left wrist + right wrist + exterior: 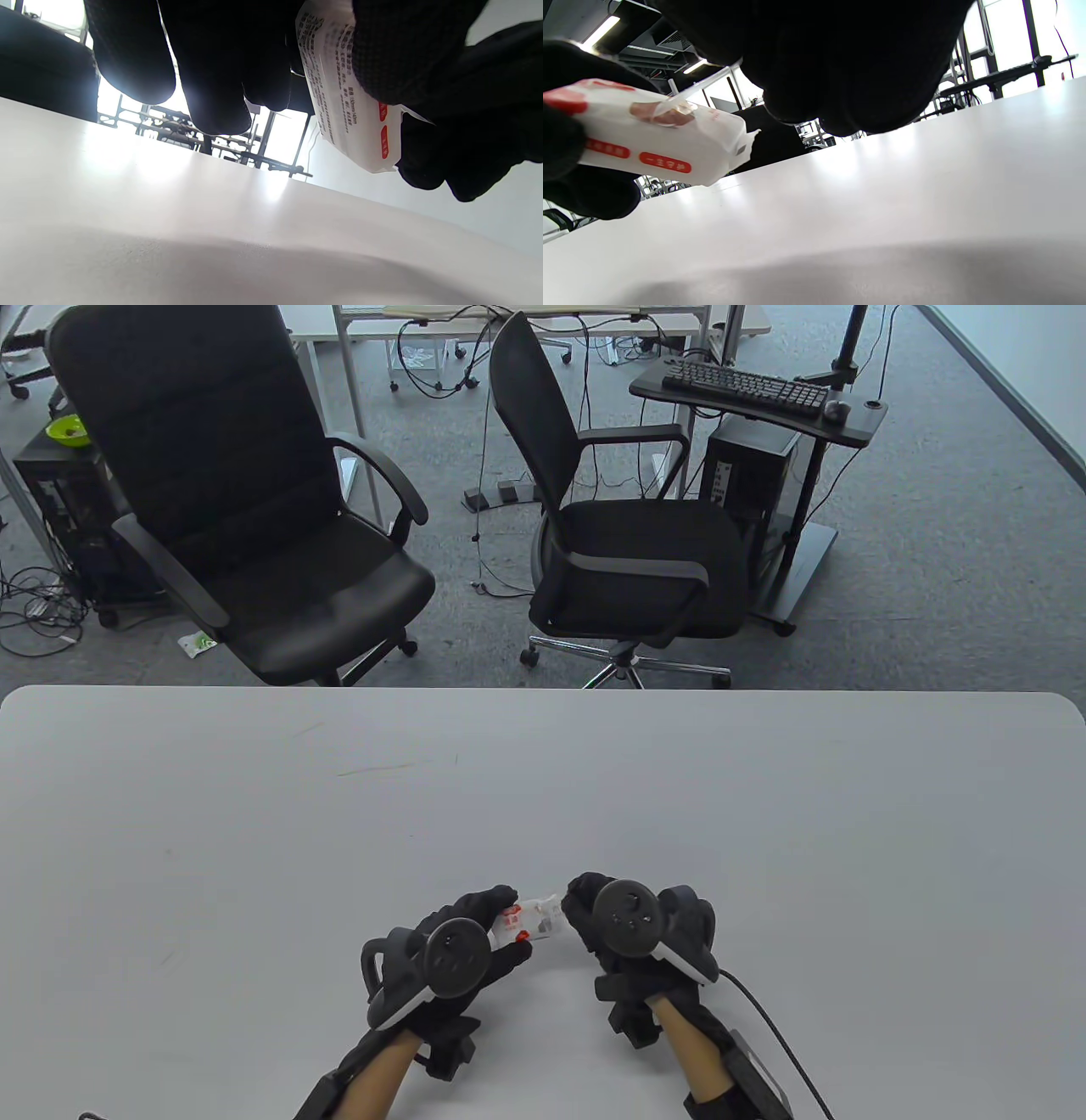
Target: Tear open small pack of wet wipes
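The wet wipes pack (533, 920), white with red labels, is hanging just above the bench (543, 780) at about six o'clock on its surface, between the two gloved hands. The left hand (462, 942) is pinching the pack's nine o'clock end between thumb and fingers. The right hand (624, 920) is meeting the three o'clock end; from above its fingers are hidden. The right wrist view is showing that end's crimped seam (746, 142) sticking out free, with the right hand's grip impossible to tell. The left wrist view is showing printed text on the pack's underside (339, 106).
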The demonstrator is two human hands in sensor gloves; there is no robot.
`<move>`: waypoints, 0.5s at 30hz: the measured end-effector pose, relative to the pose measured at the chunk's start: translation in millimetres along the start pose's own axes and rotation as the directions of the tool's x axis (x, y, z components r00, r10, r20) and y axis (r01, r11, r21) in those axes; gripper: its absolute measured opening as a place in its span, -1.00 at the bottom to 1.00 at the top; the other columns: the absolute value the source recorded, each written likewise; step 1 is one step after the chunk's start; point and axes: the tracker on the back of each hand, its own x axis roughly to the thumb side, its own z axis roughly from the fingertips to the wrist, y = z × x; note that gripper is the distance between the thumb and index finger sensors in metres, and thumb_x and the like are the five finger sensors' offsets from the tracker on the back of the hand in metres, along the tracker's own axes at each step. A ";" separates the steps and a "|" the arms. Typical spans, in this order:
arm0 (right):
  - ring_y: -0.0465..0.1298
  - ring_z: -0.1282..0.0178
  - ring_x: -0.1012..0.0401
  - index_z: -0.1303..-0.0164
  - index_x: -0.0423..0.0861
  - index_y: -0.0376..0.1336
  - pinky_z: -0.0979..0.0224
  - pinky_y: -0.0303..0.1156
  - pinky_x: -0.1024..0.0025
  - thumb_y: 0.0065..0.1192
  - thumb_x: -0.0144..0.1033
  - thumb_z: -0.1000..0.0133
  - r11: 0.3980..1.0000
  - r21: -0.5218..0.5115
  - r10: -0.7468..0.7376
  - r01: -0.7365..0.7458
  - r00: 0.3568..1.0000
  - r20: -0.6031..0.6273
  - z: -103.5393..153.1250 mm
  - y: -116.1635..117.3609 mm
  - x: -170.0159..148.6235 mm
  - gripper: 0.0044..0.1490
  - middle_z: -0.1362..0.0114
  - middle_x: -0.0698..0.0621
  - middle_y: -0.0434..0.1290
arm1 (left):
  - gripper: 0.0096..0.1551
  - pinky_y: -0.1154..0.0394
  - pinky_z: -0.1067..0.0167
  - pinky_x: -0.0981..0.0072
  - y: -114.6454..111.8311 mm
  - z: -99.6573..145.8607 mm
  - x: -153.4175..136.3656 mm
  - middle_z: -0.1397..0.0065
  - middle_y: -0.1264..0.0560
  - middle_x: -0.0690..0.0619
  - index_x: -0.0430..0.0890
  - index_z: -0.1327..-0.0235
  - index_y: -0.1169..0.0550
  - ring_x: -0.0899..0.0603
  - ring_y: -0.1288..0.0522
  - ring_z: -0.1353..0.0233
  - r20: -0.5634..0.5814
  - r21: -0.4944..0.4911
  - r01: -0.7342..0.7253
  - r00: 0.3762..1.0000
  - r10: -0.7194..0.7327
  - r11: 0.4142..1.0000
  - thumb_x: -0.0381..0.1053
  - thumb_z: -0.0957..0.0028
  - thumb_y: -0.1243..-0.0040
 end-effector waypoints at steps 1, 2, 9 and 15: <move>0.63 -0.14 -0.07 -0.25 -0.12 0.31 -0.05 0.65 0.19 0.16 -0.18 -0.33 1.000 -0.003 -0.025 0.025 1.000 -0.005 -0.1 0.4 -1.7 -0.61 -0.21 -0.05 0.62 | -0.18 -0.50 -0.33 -0.26 -0.6 -0.7 0.9 -0.37 -0.53 -0.04 0.06 -0.43 -0.34 -0.16 -0.67 -0.26 0.002 -0.002 0.003 1.000 -0.003 1.000 0.34 0.07 -0.28; 0.63 -0.14 -0.08 -0.25 -0.12 0.32 -0.05 0.65 0.19 0.16 -0.18 -0.32 1.000 -0.001 -0.008 0.008 1.000 -0.007 -0.7 0.6 -3.2 -0.61 -0.21 -0.05 0.62 | -0.18 -0.50 -0.34 -0.25 -1.2 -1.1 2.4 -0.37 -0.53 -0.03 0.07 -0.43 -0.34 -0.16 -0.67 -0.27 0.002 -0.003 0.025 1.000 -0.025 1.000 0.35 0.07 -0.27; 0.60 -0.20 -0.08 -0.26 -0.09 0.30 -0.11 0.63 0.17 0.13 -0.16 -0.33 0.999 0.043 0.000 -0.001 1.000 0.028 -1.9 5.9 -10.8 -0.61 -0.23 -0.03 0.61 | -0.19 -0.50 -0.34 -0.26 -3.5 -0.9 0.1 -0.35 -0.54 -0.01 0.07 -0.41 -0.36 -0.16 -0.67 -0.27 0.005 -0.015 0.027 1.000 -0.027 1.000 0.34 0.08 -0.29; 0.06 -0.65 -0.30 -0.68 -0.21 -0.01 -0.50 0.16 -0.30 -0.06 -0.05 -0.38 0.971 0.233 0.041 -0.051 0.998 0.046 -1.3 -5.1 -27.4 -0.24 -0.74 -0.31 0.15 | -0.21 -0.49 -0.35 -0.28 -1.0 -1.2 -3.2 -0.35 -0.54 -0.02 0.06 -0.42 -0.39 -0.18 -0.66 -0.30 0.002 -0.046 0.003 1.000 -0.003 0.999 0.32 0.06 -0.29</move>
